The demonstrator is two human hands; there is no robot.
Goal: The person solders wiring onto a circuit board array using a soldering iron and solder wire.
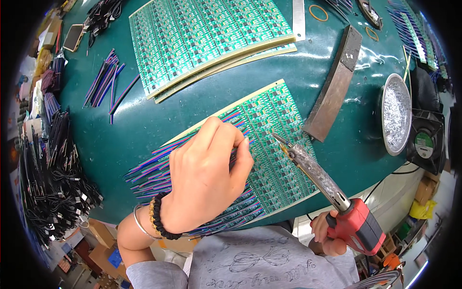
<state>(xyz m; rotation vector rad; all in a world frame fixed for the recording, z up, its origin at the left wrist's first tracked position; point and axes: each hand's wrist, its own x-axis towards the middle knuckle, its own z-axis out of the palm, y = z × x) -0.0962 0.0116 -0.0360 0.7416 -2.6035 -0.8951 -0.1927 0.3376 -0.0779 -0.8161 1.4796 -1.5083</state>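
A green circuit board panel [284, 159] lies on the table in front of me. Rows of thin multicoloured wires [149, 166] cover its left part and stick out past its left edge. My left hand [204, 168] is over these wires, thumb and forefinger pinched together near the panel's middle. What the pinch holds is hidden behind the fingers. My right hand [329, 236] grips the red handle of a soldering iron [322, 178]. The iron's tip points up and left, over the bare right part of the panel; whether it touches cannot be made out.
Behind lies a stack of circuit board panels [207, 43], with loose wires [103, 82] to its left. A metal bar [334, 89], a metal bowl [397, 115] and a small fan [426, 139] are at the right. Black cables [57, 178] heap up at the left, below a phone [73, 37].
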